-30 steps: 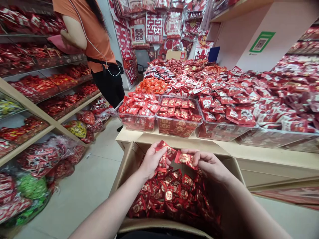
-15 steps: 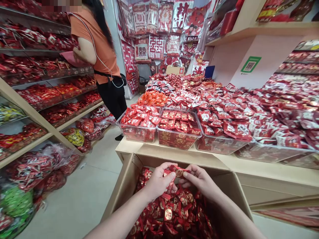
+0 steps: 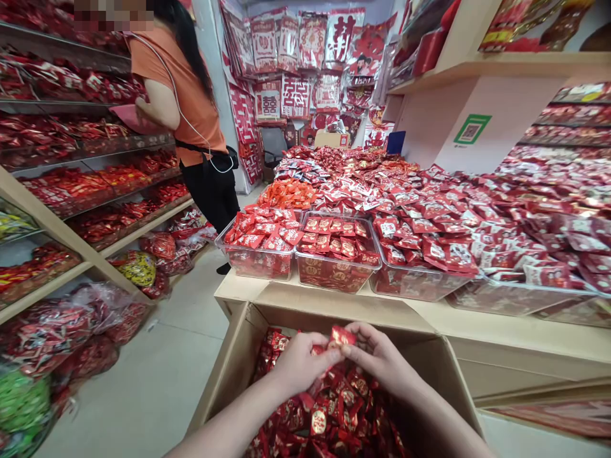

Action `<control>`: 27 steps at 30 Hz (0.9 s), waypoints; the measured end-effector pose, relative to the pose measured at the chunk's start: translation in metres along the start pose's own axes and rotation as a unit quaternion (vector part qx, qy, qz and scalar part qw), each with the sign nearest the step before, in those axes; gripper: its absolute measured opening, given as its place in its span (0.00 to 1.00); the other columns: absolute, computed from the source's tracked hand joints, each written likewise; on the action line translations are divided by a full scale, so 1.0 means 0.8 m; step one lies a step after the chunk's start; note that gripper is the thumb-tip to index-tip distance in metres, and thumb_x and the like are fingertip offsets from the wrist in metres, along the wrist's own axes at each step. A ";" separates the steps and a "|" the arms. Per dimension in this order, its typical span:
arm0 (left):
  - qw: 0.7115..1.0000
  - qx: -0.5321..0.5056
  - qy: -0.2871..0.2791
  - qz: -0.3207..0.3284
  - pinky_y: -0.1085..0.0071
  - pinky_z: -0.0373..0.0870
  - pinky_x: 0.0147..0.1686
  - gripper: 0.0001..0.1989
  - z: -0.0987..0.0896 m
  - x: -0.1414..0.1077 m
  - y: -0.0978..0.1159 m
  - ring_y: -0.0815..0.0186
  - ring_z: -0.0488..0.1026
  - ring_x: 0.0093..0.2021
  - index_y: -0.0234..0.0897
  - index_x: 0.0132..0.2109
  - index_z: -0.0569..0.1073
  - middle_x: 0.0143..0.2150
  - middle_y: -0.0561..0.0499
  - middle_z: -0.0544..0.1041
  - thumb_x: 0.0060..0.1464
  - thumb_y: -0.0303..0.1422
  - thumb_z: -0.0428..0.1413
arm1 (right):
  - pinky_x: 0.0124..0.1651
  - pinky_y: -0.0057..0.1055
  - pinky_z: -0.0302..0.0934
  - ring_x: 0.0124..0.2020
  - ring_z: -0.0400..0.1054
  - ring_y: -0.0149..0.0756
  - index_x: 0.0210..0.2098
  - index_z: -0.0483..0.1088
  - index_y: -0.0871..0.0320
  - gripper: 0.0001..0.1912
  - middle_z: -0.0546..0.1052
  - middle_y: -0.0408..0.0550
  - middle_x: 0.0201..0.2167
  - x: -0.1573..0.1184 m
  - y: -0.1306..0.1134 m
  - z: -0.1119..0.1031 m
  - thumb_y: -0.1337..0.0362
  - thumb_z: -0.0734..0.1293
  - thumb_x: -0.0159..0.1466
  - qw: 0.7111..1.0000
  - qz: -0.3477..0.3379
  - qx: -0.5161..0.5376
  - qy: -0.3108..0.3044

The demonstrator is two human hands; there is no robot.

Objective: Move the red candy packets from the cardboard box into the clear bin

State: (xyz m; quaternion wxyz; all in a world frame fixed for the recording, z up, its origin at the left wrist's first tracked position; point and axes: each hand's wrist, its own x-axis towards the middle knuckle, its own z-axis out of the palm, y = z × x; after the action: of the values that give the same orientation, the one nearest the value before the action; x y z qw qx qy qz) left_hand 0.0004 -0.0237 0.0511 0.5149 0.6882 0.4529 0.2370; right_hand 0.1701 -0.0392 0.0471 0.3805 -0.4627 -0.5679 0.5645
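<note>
Both my hands are close together above an open cardboard box [image 3: 229, 346] filled with small red packets [image 3: 334, 407] printed in gold. My left hand [image 3: 303, 362] is closed round red packets, which its fingers partly cover. Between thumb and fingers, my right hand [image 3: 377, 356] pinches a red packet [image 3: 342, 336], and the tip of my left thumb touches its lower edge. Just beyond the box, a clear tub [image 3: 337, 270] holds rows of similar red and gold packets.
More clear tubs [image 3: 260, 261] of red packets line the counter edge [image 3: 286, 294]. On the left, a person in an orange shirt [image 3: 191, 114] stands at shelves [image 3: 90, 251] of red packets. Filled plastic bags [image 3: 52, 331] lie on the floor [image 3: 167, 369].
My hands have lowered slightly and drawn closer together. The packet between them is now tilted upward, its printed face showing. The whole view has shifted a little.
</note>
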 end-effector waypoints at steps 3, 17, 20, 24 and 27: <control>0.992 -0.120 0.026 -0.015 0.75 0.62 0.26 0.19 0.003 0.006 0.002 0.69 0.66 0.25 0.31 0.36 0.74 0.25 0.51 0.73 0.48 0.43 0.50 | 0.25 0.26 0.58 0.21 0.62 0.27 0.30 0.63 0.59 0.14 0.67 0.40 0.23 0.000 -0.003 0.001 0.55 0.65 0.52 0.998 0.028 0.064 0.011; 0.983 -0.175 0.053 -0.002 0.73 0.63 0.31 0.17 0.000 0.002 0.009 0.67 0.67 0.29 0.32 0.33 0.74 0.28 0.51 0.73 0.48 0.43 0.50 | 0.33 0.29 0.61 0.29 0.66 0.32 0.30 0.67 0.60 0.13 0.72 0.46 0.27 -0.001 -0.004 0.010 0.56 0.65 0.53 0.995 -0.022 0.042 0.082; 0.956 -0.272 0.062 -0.090 0.73 0.64 0.24 0.18 -0.004 0.001 0.009 0.70 0.66 0.22 0.34 0.41 0.68 0.28 0.51 0.73 0.48 0.43 0.49 | 0.33 0.28 0.62 0.31 0.68 0.34 0.35 0.64 0.59 0.14 0.73 0.46 0.28 0.017 -0.045 -0.011 0.56 0.65 0.53 0.989 -0.077 -0.011 0.124; 0.908 -0.379 0.043 -0.173 0.74 0.60 0.17 0.19 -0.006 -0.001 0.006 0.72 0.64 0.15 0.36 0.48 0.59 0.25 0.52 0.71 0.48 0.36 0.44 | 0.22 0.25 0.61 0.20 0.66 0.29 0.37 0.58 0.58 0.20 0.72 0.43 0.23 0.089 -0.110 -0.049 0.55 0.67 0.50 0.966 -0.095 -0.071 0.231; 0.897 -0.394 0.025 -0.198 0.75 0.59 0.18 0.24 -0.004 -0.002 0.002 0.71 0.64 0.16 0.36 0.51 0.57 0.25 0.52 0.71 0.42 0.28 0.45 | 0.20 0.24 0.60 0.16 0.62 0.25 0.34 0.60 0.59 0.15 0.68 0.39 0.17 0.161 -0.128 -0.066 0.58 0.66 0.52 0.955 -0.037 -0.185 0.228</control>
State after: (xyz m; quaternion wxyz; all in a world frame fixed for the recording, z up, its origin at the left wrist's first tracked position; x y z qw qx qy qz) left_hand -0.0020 -0.0240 0.0541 0.7690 0.3190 0.4615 0.3064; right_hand 0.1744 0.1054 0.1410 0.4279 -0.6206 -0.5771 0.3142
